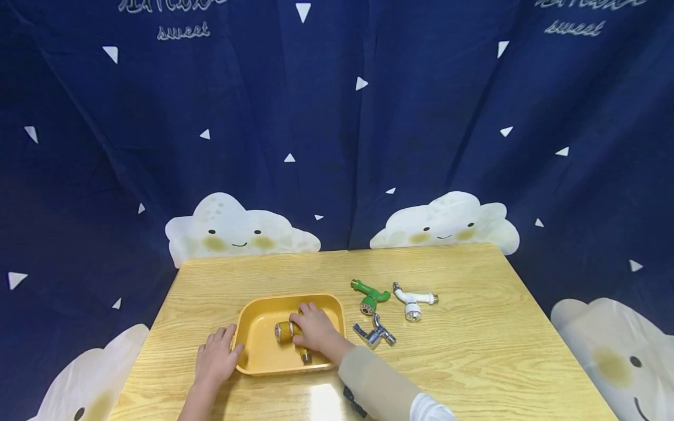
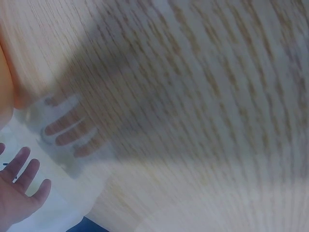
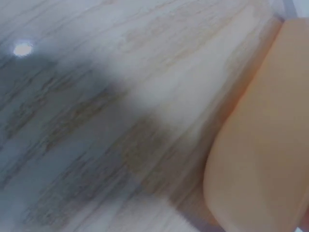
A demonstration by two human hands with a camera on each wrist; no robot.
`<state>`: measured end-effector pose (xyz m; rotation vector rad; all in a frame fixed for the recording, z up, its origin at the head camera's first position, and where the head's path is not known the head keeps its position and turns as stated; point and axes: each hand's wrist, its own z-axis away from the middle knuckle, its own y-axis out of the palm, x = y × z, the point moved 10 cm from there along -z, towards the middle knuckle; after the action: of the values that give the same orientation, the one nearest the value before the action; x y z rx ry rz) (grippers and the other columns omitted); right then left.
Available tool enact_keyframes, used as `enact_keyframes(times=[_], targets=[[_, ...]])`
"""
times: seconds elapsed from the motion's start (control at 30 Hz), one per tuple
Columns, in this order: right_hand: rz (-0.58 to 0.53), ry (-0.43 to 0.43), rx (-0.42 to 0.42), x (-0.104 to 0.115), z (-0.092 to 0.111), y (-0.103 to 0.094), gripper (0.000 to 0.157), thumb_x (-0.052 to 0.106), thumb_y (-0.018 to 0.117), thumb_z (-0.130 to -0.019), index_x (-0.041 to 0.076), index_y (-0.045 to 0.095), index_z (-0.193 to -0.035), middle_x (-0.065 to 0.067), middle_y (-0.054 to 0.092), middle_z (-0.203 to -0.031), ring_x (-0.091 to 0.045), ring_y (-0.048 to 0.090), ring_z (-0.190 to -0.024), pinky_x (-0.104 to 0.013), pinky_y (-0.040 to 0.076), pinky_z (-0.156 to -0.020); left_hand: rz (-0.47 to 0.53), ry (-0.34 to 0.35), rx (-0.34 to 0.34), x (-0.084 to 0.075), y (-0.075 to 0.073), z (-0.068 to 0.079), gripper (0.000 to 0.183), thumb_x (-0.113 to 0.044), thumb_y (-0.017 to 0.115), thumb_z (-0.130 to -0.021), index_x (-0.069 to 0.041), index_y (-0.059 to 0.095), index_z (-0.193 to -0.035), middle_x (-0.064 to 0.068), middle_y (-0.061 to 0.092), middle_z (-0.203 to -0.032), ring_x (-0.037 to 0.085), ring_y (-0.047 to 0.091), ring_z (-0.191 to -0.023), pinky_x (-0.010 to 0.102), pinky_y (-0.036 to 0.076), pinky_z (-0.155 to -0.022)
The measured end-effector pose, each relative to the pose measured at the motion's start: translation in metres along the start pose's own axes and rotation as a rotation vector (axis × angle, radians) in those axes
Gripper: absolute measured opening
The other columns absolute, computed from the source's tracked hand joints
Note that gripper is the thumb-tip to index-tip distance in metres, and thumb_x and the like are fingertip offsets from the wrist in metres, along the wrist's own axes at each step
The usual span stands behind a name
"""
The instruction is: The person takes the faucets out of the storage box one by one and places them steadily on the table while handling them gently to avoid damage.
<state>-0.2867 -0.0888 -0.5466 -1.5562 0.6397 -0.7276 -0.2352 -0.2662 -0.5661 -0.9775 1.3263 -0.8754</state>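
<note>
In the head view, a yellow faucet (image 1: 283, 332) lies in the yellow-orange tray (image 1: 258, 369), its threaded end toward the front. My right hand (image 1: 314, 328) grips the faucet's body from above, hiding its far part. At the tray's left rim is my left hand (image 1: 215, 354), fingers fairly straight; whether it presses the rim is hard to tell. The left wrist view has the left hand (image 2: 21, 200) in its lower left corner with fingers spread. Only the outer wall of the tray (image 3: 263, 140) fills the right side of the right wrist view.
Right of the tray lie a green faucet (image 1: 370, 295), a white faucet (image 1: 415, 300) and a chrome faucet (image 1: 375, 333). All are on the wooden table (image 1: 474, 351). Behind it hangs a dark blue curtain (image 1: 337, 128) with clouds and triangles.
</note>
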Motion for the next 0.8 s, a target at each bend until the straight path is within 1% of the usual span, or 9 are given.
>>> enact_keyframes(times=[0.13,0.37,0.47,0.6,0.8], targets=[[-0.024,0.002,-0.048,-0.004,0.0,-0.012,0.04,0.04,0.065,-0.076,0.022,0.063,-0.111,-0.002,0.053,-0.11,-0.017,0.049,-0.099,-0.028,0.047,-0.078,0.007,-0.006,0.01,0.0,0.001,0.0,0.048,-0.028,0.048,-0.089,-0.005,0.042,-0.131,0.02,0.048,-0.122,0.038,0.043,-0.11,0.06,0.035,-0.084],[-0.105,0.034,-0.091,-0.015,0.001,-0.031,0.043,0.039,0.065,-0.074,0.021,0.065,-0.112,-0.004,0.055,-0.113,-0.02,0.049,-0.103,-0.032,0.045,-0.086,0.008,-0.008,0.008,0.0,0.001,0.0,0.048,-0.028,0.047,-0.089,-0.005,0.042,-0.131,0.02,0.047,-0.123,0.039,0.042,-0.111,0.06,0.035,-0.085],[-0.125,0.03,-0.137,-0.019,0.003,-0.042,0.042,0.039,0.066,-0.073,0.02,0.066,-0.11,-0.005,0.056,-0.112,-0.021,0.05,-0.101,-0.031,0.045,-0.085,0.006,-0.009,0.01,0.0,0.001,-0.001,0.048,-0.028,0.047,-0.089,-0.005,0.042,-0.131,0.021,0.047,-0.122,0.039,0.042,-0.111,0.061,0.035,-0.085],[-0.156,0.037,-0.196,-0.026,0.008,-0.056,0.041,0.038,0.067,-0.072,0.019,0.067,-0.109,-0.005,0.056,-0.11,-0.021,0.05,-0.1,-0.032,0.046,-0.083,-0.002,-0.01,0.006,0.001,0.001,-0.002,0.048,-0.028,0.047,-0.089,-0.005,0.042,-0.131,0.021,0.048,-0.122,0.04,0.043,-0.111,0.061,0.035,-0.085],[-0.178,0.066,-0.235,-0.038,0.018,-0.07,0.041,0.037,0.066,-0.072,0.019,0.067,-0.108,-0.004,0.056,-0.109,-0.02,0.05,-0.1,-0.034,0.047,-0.083,-0.001,-0.01,0.004,0.002,0.002,-0.002,0.048,-0.028,0.047,-0.089,-0.005,0.042,-0.131,0.021,0.048,-0.122,0.04,0.043,-0.112,0.061,0.035,-0.085]])
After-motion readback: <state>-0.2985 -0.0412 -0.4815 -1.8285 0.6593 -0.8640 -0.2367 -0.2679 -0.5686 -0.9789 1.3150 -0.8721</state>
